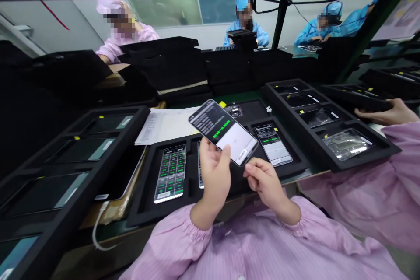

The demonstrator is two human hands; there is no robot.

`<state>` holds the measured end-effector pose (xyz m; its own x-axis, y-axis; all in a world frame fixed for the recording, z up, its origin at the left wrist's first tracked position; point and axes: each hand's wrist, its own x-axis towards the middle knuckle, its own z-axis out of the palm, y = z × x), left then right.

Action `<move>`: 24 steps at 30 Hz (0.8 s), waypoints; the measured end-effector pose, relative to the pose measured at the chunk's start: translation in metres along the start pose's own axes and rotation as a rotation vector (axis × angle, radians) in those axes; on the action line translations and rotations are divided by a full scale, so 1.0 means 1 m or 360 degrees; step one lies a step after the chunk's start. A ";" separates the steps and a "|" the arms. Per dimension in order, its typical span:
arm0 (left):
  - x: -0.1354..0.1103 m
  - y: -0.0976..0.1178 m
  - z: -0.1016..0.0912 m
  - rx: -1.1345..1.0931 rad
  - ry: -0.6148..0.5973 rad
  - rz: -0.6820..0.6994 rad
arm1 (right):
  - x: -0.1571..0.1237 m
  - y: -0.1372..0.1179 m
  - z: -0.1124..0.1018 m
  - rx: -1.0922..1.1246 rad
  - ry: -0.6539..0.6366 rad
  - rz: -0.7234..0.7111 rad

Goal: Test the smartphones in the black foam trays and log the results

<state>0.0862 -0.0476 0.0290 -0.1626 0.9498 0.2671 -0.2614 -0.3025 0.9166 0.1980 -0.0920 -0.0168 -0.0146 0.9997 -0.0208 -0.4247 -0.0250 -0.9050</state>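
Observation:
My left hand (pixel 214 174) is closed round the lower edge of a smartphone (pixel 223 131), which it holds tilted above a black foam tray (pixel 147 201). The phone's screen is lit, with text, a green bar and a white area. My right hand (pixel 262 180) is curled with fingers pressed together, its fingertips at the phone's bottom right corner. Below in the tray lie a phone showing a green grid (pixel 171 172) and another lit phone (pixel 273 143). A third phone is mostly hidden behind my left hand.
A long black tray with dark phones (pixel 65 157) lies to the left, another tray with bagged phones (pixel 328 127) to the right. A neighbour's hand (pixel 387 113) in a pink sleeve grips a tray far right. Papers (pixel 164 124) and stacked black trays (pixel 170 70) lie behind. Other workers sit beyond.

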 end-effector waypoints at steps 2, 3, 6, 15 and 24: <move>0.007 -0.001 -0.004 -0.0035 0.0132 0.0064 | -0.002 0.000 -0.003 0.0019 -0.0008 0.0028; 0.009 -0.002 -0.005 -0.0042 0.0159 0.0060 | -0.002 -0.001 -0.003 0.0020 -0.0022 0.0049; 0.006 -0.007 -0.003 -0.0058 0.0015 -0.0103 | 0.002 -0.003 -0.002 0.0008 -0.0084 0.0067; -0.010 -0.015 0.012 -0.0130 0.0028 -0.0145 | 0.008 -0.004 -0.004 0.0104 0.0077 -0.0055; 0.006 -0.017 0.009 -0.0174 0.0130 -0.0248 | 0.006 -0.003 -0.008 0.0126 0.0033 0.0089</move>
<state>0.0981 -0.0362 0.0181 -0.1872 0.9777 0.0953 -0.3906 -0.1631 0.9060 0.2069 -0.0862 -0.0178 -0.0217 0.9966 -0.0799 -0.4937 -0.0801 -0.8659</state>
